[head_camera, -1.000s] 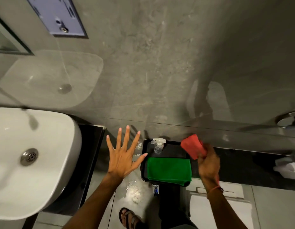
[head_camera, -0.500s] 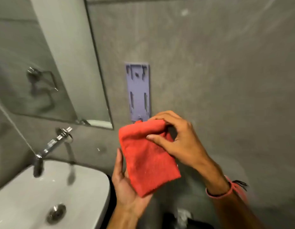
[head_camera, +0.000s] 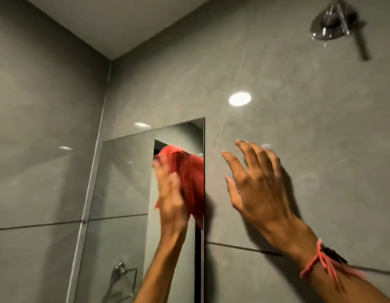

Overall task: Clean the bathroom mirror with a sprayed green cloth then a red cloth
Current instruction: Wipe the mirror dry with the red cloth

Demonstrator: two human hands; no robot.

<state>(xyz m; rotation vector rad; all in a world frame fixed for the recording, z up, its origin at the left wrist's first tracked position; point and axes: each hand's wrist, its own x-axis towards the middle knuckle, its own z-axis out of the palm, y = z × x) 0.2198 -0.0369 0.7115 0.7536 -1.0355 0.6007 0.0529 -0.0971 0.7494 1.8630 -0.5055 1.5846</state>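
The mirror (head_camera: 124,182) hangs on the grey tiled wall, its right edge running down the middle of the view. My left hand (head_camera: 171,193) presses the red cloth (head_camera: 189,171) flat against the glass near the mirror's upper right corner; the hand is blurred. My right hand (head_camera: 261,189) rests with spread fingers on the wall tile just right of the mirror and holds nothing. A pink string bracelet circles its wrist. The green cloth and the spray bottle are out of view.
A round chrome shower head (head_camera: 330,22) juts from the wall at the top right. The mirror reflects a towel ring (head_camera: 122,278) near its bottom. The wall corner (head_camera: 106,106) and ceiling lie to the upper left.
The view swung up from the sink to the mirror. The red cloth went from my right hand into my left, which now holds it against the glass. My right hand moved onto the wall.
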